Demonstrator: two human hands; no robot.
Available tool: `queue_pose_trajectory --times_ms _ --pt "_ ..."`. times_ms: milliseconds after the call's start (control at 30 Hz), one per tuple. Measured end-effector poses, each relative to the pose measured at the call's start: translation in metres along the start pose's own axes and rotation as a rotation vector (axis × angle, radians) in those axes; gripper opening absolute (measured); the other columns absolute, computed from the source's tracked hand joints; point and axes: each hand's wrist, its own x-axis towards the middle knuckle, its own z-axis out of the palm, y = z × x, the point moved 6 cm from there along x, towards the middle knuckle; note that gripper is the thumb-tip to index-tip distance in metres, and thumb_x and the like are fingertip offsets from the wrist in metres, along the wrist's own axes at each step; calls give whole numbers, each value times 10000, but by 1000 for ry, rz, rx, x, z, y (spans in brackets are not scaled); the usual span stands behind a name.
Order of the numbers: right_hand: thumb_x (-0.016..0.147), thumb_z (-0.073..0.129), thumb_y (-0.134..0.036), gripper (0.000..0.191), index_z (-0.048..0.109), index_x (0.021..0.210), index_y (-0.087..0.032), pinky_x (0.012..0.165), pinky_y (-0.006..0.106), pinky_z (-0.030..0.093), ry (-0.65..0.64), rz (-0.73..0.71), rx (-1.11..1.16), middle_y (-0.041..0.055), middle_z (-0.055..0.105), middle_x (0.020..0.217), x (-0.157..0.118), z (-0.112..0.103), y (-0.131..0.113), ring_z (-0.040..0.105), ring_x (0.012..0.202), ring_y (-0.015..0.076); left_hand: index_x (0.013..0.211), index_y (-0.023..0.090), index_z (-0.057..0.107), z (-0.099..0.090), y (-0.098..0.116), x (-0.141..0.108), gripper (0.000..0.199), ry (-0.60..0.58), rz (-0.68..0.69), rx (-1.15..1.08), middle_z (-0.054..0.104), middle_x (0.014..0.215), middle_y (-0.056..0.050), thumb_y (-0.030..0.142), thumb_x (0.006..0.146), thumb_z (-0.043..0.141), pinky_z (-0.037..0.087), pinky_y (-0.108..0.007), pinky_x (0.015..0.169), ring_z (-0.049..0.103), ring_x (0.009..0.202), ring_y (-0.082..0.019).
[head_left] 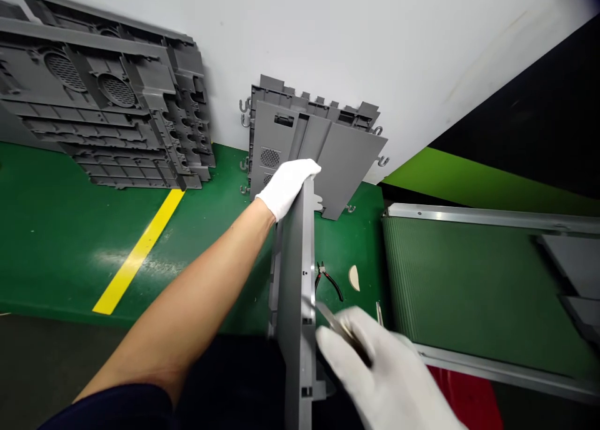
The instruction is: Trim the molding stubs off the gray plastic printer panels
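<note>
My left hand [287, 185], in a white glove, grips the top edge of a grey plastic panel [295, 292] that stands on edge in front of me. My right hand [379, 370], also gloved, holds a thin metal blade [328, 316] whose tip touches the panel's right edge about halfway down.
Grey moulded panels lean against the white wall: a small stack [319, 149] straight ahead and a bigger stack [107, 92] at the left. Pliers [328, 280] lie on the green floor. A green conveyor belt [469, 286] with grey parts [572, 261] runs at the right. A yellow floor line [135, 258] is at the left.
</note>
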Motion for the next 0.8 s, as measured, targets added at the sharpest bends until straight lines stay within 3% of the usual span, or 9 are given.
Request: queue_pose_trajectory --times_ms 100,233,333,467,633,800 --pt "878 631 -555 362 544 743 -231 460 212 352 -154 116 152 -57 556 571 9 16 5 467 487 100 653 192 502 2 1 -1 201 7 -27 16 516 669 20 309 774 612 413 -288 757 432 670 -131" --pt "861 651 -556 335 572 773 -242 480 226 360 -307 64 216 -60 531 594 1 14 11 464 513 109 637 195 506 2 5 -3 223 -3 -51 45 509 658 22 319 773 630 411 -295 736 420 651 -134" --pt "1001 402 -546 408 561 782 -240 537 241 398 -163 -55 215 -37 501 644 18 -18 13 478 579 126 618 193 509 4 10 -5 264 -55 -29 59 490 650 17 334 819 608 392 -287 681 416 630 -135" --pt "1046 281 -527 473 507 757 -229 589 245 394 9 -212 72 -45 457 654 80 -54 1 445 601 124 618 191 538 3 8 -6 398 -68 -90 68 481 620 7 483 888 562 360 -283 593 407 574 -133" --pt "1047 247 -552 520 565 808 -217 649 257 387 143 -311 -279 -18 571 705 154 -69 -18 503 630 129 601 198 547 -2 -2 -2 495 -61 -205 -17 468 572 4 604 884 530 370 -279 553 425 527 -132" --pt "1025 202 -625 608 648 908 -230 653 278 392 202 -290 -527 23 663 762 177 -75 -34 601 701 177 635 198 561 -5 0 -1 455 -30 -242 -66 515 615 4 585 875 556 405 -269 590 478 574 -136"
